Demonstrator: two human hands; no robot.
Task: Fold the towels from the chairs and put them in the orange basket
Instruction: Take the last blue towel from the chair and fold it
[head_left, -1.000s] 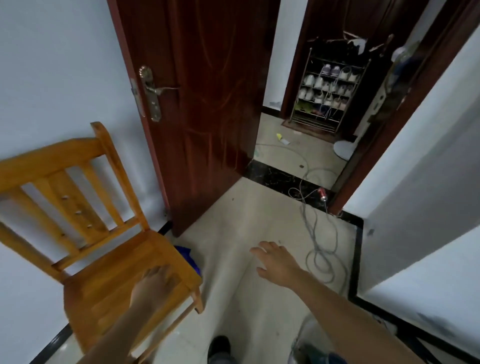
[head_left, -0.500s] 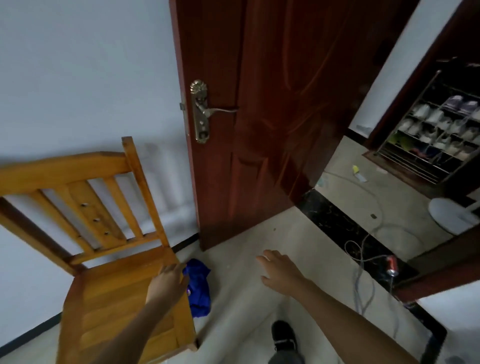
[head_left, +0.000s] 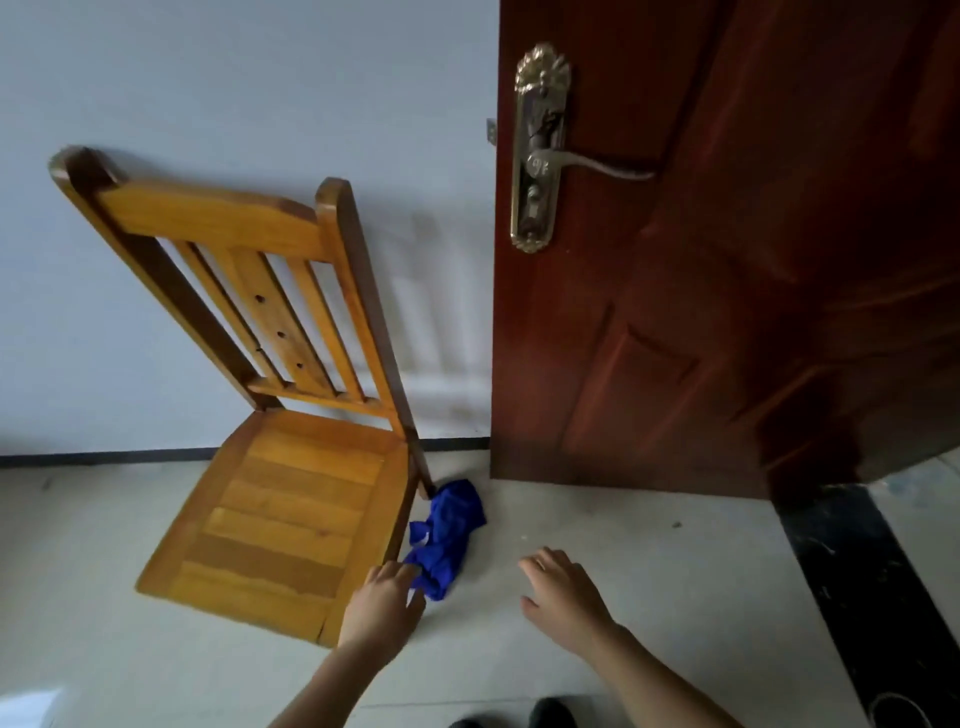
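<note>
One crumpled blue towel (head_left: 447, 535) lies on the floor (head_left: 649, 551) against the wooden chair (head_left: 280, 519), on its side nearest the door (head_left: 727, 312). The left hand (head_left: 382, 605) is at the towel's near end and the right hand (head_left: 563, 592) hovers beside it, each grip apart and holding nothing.

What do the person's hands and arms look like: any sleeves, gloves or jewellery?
Both are bare. The left hand and the right hand wear no gloves, and no ring, watch or bracelet shows. No sleeve shows on either arm within the picture.
</note>
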